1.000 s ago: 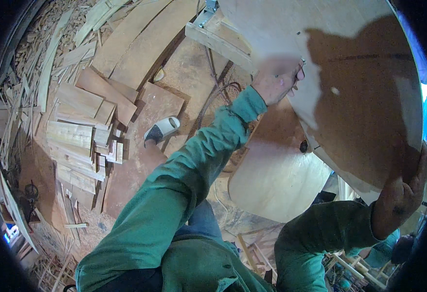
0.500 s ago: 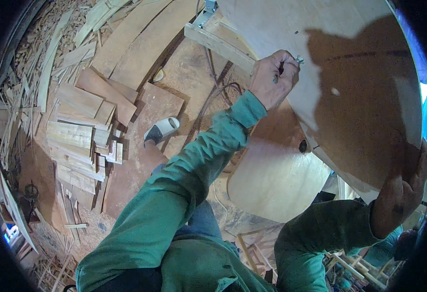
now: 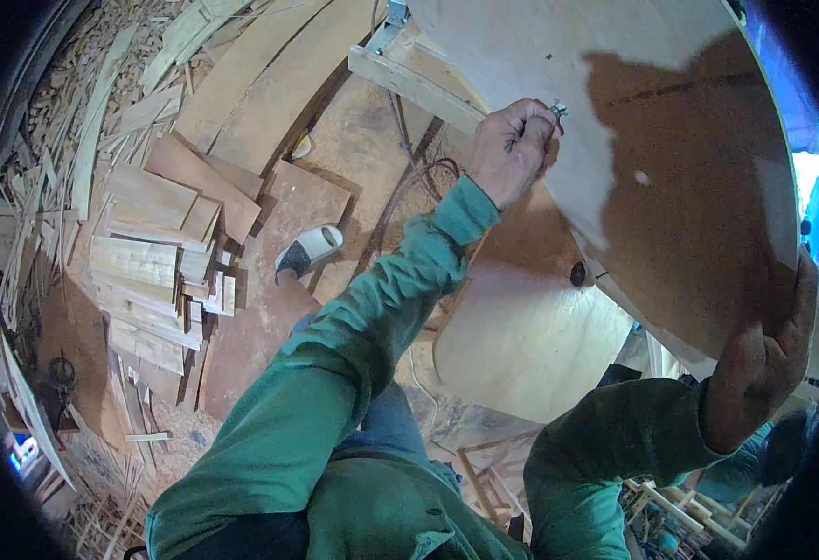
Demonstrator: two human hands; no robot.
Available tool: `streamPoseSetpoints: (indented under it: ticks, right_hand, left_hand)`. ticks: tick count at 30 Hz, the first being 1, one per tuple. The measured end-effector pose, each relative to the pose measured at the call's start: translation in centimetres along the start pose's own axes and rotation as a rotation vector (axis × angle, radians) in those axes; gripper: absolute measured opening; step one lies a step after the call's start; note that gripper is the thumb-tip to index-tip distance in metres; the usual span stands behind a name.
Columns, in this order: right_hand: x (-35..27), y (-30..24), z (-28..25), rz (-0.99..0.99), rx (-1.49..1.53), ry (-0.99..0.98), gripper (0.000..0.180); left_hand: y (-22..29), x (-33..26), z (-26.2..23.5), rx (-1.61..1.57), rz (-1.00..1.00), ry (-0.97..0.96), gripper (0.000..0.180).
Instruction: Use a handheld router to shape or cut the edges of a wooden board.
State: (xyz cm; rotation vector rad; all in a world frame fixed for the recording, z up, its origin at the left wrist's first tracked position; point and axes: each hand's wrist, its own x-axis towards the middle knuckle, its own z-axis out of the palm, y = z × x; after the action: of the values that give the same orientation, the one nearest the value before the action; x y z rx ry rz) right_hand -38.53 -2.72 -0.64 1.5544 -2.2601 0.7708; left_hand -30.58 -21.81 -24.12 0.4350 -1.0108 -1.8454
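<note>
A large pale plywood panel (image 3: 521, 37) with a curved outer edge slants across the upper right, a dark shadow over much of it. My left hand (image 3: 512, 149) is closed at its lower left side, with the fingertips at a small silvery wing nut (image 3: 559, 109) on the panel face. Its curled fingers partly hide what they pinch. At the panel's lower right edge, my right hand (image 3: 755, 378) grips the wood, mostly in shade. Below the panel lies a second pale board (image 3: 531, 345) with rounded corners and a dark knot.
A light wooden rail (image 3: 419, 89) with a metal bracket juts out beside the panel. Cables (image 3: 400, 177) run over the dusty floor. Stacked offcuts (image 3: 139, 257) and scrap strips fill the left, near my sandalled foot (image 3: 307, 250). Long curved boards (image 3: 251, 75) lie at the back.
The panel and my left hand have shifted slightly left in view, with the fingertips still at the wing nut. My right hand has moved slightly up and left along with the panel edge.
</note>
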Motion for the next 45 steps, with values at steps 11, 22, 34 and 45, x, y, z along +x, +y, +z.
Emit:
streamPoseSetpoints:
  ticks: [11, 22, 34, 45]
  right_hand:
    - [-0.8, -1.6, 0.2, -0.085, -0.074, -0.013, 0.056]
    - [-2.6, -6.1, 1.2, 0.013, -0.103, 0.029, 0.027]
    - [-8.8, -11.9, -1.8, -0.089, 0.163, -0.307, 0.048]
    - [-7.7, -4.2, -2.5, 0.002, 0.525, -0.298, 0.029]
  left_hand:
    - [1.1, -1.3, -2.8, 0.049, 0.012, 0.192, 0.014]
    - [12.5, -4.0, -0.1, 0.153, 0.113, 0.089, 0.056]
    - [18.0, -9.2, 3.6, -0.16, 0.023, 0.134, 0.055]
    - [16.7, -17.2, -2.2, -0.494, -0.22, 0.26, 0.048]
